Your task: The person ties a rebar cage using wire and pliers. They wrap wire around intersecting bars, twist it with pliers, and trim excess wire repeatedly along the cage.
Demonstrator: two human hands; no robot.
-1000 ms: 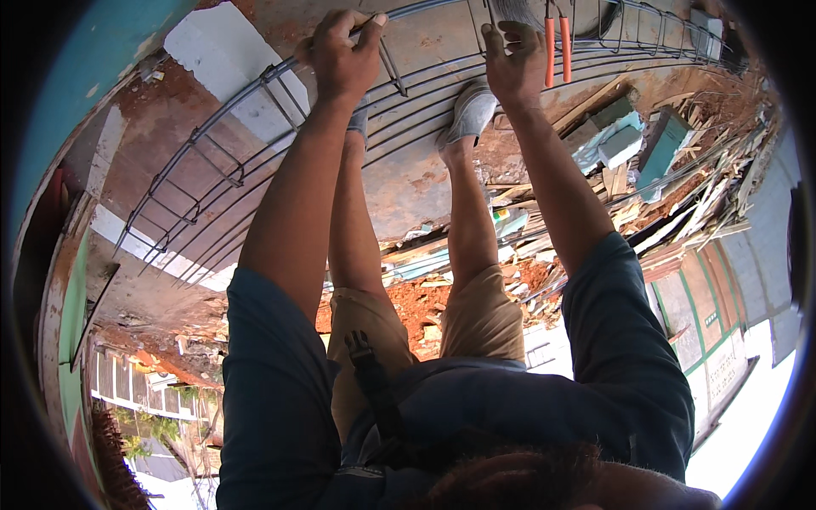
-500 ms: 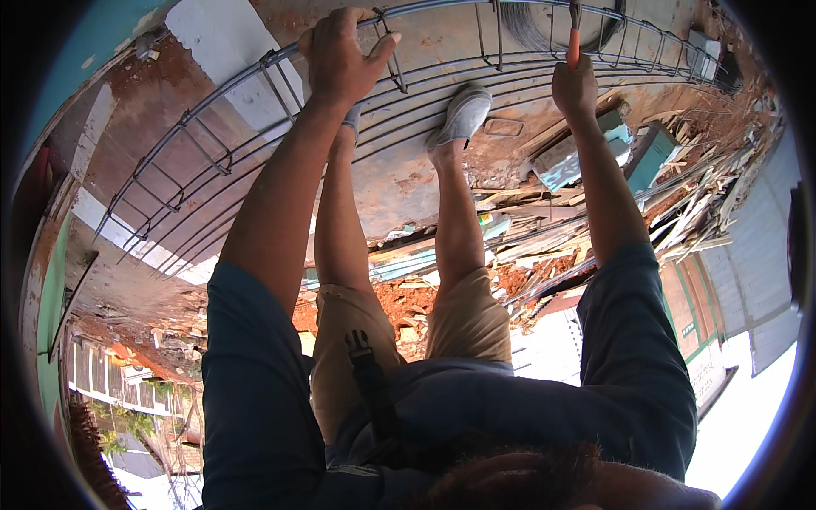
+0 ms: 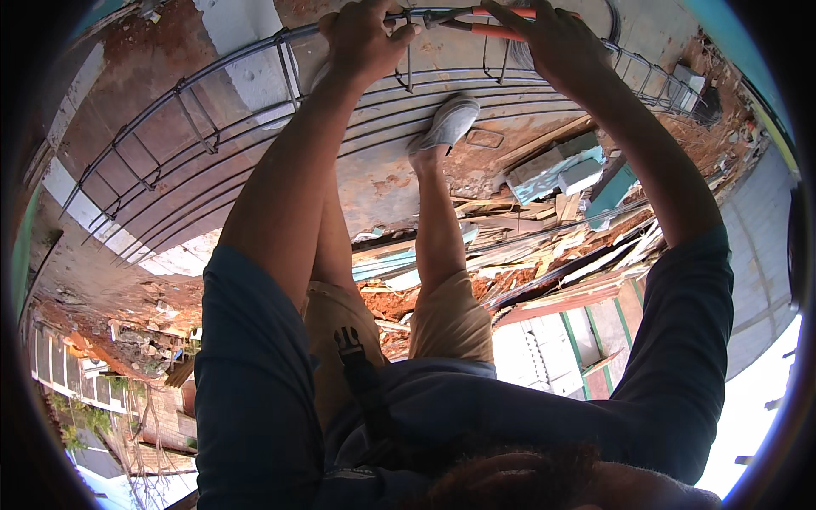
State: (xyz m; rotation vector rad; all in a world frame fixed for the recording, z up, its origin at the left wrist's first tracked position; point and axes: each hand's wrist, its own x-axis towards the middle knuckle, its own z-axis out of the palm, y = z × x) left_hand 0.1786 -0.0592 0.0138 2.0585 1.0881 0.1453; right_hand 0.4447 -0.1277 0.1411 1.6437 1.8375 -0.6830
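Observation:
A long cage of steel reinforcing bars (image 3: 278, 39) with square wire stirrups curves across the top of the view. My left hand (image 3: 364, 41) is closed around its upper bar beside a stirrup, the thumb pointing right. In my right hand (image 3: 563, 49) is a pair of pincers (image 3: 495, 32) with orange handles, held nearly level. Their two handles are spread apart, and the metal head lies at the upper bar, just right of my left hand. Any tie wire at the jaws is too small to make out.
My shoe (image 3: 453, 121) stands on the concrete beside several loose long bars. A coil of thin wire (image 3: 520, 56) lies behind the cage. Broken wood planks (image 3: 586, 242), a pale turquoise block (image 3: 544, 174) and red soil lie nearer me. A white slab (image 3: 246, 51) is at upper left.
My right hand has swung the pincers from upright to nearly level, bringing their head left to the bar beside my left hand. The left hand keeps its grip; the view has shifted slightly.

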